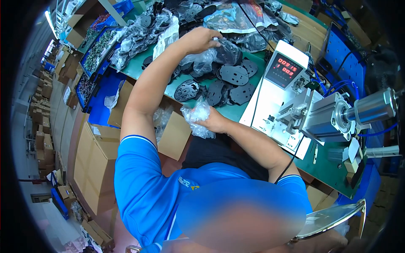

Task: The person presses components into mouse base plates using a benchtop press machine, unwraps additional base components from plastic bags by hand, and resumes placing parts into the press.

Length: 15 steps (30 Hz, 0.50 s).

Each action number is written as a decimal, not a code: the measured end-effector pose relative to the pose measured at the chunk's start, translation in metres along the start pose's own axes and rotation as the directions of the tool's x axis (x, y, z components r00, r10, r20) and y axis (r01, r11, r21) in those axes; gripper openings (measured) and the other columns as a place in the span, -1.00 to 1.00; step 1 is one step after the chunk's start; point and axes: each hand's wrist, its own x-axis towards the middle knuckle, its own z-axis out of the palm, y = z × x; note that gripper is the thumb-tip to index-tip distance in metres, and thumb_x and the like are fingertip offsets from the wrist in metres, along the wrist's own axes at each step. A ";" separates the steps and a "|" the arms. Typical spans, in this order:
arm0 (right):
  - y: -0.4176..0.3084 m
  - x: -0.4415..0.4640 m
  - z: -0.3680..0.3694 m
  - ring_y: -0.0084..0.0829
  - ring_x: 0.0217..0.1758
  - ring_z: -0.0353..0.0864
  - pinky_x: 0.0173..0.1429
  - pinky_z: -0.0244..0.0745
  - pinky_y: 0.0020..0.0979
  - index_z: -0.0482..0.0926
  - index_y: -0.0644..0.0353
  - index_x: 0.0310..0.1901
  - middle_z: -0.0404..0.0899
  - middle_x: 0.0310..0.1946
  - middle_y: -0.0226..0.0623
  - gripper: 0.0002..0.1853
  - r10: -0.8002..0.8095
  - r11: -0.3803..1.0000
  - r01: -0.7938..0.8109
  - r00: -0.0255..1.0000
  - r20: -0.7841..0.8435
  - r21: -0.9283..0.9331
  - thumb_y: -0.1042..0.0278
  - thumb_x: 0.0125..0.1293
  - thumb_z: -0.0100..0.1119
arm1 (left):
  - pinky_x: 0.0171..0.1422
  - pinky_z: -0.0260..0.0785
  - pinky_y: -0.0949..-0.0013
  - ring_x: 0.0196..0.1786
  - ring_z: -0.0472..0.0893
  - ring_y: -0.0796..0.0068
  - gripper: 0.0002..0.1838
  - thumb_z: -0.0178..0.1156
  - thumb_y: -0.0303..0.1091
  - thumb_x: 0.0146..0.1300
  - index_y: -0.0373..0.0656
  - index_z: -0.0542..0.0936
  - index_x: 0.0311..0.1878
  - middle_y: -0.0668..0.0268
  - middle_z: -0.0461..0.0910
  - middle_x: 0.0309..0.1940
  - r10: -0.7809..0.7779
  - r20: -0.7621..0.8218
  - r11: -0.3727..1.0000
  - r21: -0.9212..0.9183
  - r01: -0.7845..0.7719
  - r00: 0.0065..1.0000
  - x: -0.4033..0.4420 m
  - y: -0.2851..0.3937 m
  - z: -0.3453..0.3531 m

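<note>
My left hand (201, 41) reaches over the heap at the back of the green bench, its fingers curled at a clear plastic bag (203, 61) that spreads below it. Part of that grip is hidden. Close to my body, my right hand (214, 121) is closed around a crumpled clear plastic bag (197, 114). Between the two hands lie several flat black oval plates with holes, one of them a large black plate (233, 74). A plate with a lighter patterned face (186, 90) rests near the bench's front edge.
To the right stands a white machine with a red digital display (287, 67) and a metal cylinder (337, 116). Bagged black parts (143, 36) pile up at the back. Blue bins of small parts (99, 50) and cardboard boxes (95, 164) are on the left. An open carton flap (175, 135) sits below the bench edge.
</note>
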 end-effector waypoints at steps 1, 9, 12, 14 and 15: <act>-0.001 0.000 0.000 -0.31 0.12 0.83 0.32 0.69 -0.19 0.77 0.21 0.22 0.86 0.04 -0.17 -0.66 0.023 1.000 -0.023 1.000 0.001 0.003 0.38 0.47 0.53 | 0.27 0.66 -0.03 0.10 0.85 -0.17 -0.58 0.49 -0.15 0.50 -0.10 0.83 0.32 -0.09 0.88 0.04 -0.019 0.006 1.000 -0.022 0.019 1.000 -0.001 0.001 -0.003; 0.001 0.000 0.001 -0.35 0.12 0.80 0.32 0.67 -0.21 0.76 0.20 0.23 0.85 0.03 -0.21 -0.66 0.015 0.999 -0.015 1.000 -0.014 0.030 0.38 0.49 0.52 | 0.25 0.65 0.07 0.09 0.85 -0.06 -0.68 0.43 -0.24 0.55 -0.23 0.81 0.21 -0.04 0.87 0.03 -0.122 0.011 0.977 -0.177 0.122 0.992 -0.003 -0.001 -0.002; -0.001 0.000 -0.001 -0.36 0.12 0.80 0.32 0.67 -0.20 0.76 0.20 0.23 0.85 0.03 -0.21 -0.66 0.038 0.999 -0.038 0.999 0.006 0.020 0.38 0.49 0.52 | 0.23 0.66 0.09 0.06 0.85 -0.03 -0.68 0.40 -0.25 0.57 -0.24 0.79 0.22 -0.01 0.88 0.04 -0.091 -0.145 0.991 -0.109 0.075 0.985 -0.003 0.002 -0.007; 0.000 0.000 0.001 -0.35 0.12 0.80 0.32 0.67 -0.20 0.76 0.20 0.22 0.85 0.03 -0.21 -0.66 0.033 0.999 -0.033 0.999 -0.007 -0.004 0.38 0.49 0.52 | 0.23 0.66 0.08 0.06 0.84 -0.07 -0.69 0.37 -0.25 0.59 -0.23 0.78 0.21 0.00 0.87 0.02 -0.151 -0.351 0.981 -0.166 0.097 0.924 -0.005 0.008 -0.018; -0.001 0.000 0.001 -0.35 0.12 0.80 0.32 0.67 -0.20 0.76 0.20 0.22 0.85 0.03 -0.21 -0.66 0.033 0.999 -0.033 0.999 -0.009 -0.001 0.38 0.49 0.52 | 0.24 0.66 0.07 0.08 0.84 -0.09 -0.72 0.36 -0.24 0.60 -0.21 0.79 0.19 0.00 0.86 0.04 -0.160 -0.411 0.984 -0.142 0.110 0.897 -0.005 0.010 -0.019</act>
